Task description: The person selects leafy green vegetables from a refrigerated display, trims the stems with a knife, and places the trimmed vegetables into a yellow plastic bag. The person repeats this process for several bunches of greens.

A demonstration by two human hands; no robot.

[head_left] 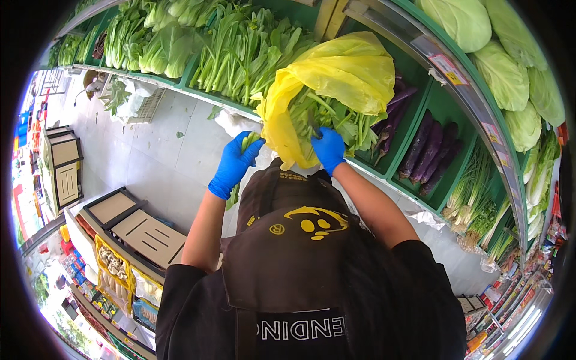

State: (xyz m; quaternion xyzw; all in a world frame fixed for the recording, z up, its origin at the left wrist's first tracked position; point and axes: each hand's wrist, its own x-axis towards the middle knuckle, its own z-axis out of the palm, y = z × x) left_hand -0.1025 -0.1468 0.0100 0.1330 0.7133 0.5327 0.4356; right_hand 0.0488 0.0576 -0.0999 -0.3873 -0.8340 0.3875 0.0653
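My left hand (237, 161), in a blue glove, is closed around a few green leafy-vegetable stalks (249, 140), and a leaf hangs below the wrist. At the mouth of a yellow plastic bag (345, 66), my right hand (329, 150), also gloved in blue, has its fingers closed. A small dark, narrow thing (312, 124) shows above its fingertips, too small to name. Cut stalks and leafy greens (327, 108) lie inside and spill from the bag, which rests on the green shelf between upright leafy greens (240, 60) and eggplants.
Eggplants (427, 147) fill the green compartment right of the bag, with spring onions (471, 186) beyond. Cabbages (513, 78) sit behind a curved rail at far right. A white crate (143, 105) stands on the grey floor at left, and cardboard-coloured boxes (147, 234) stand lower left.
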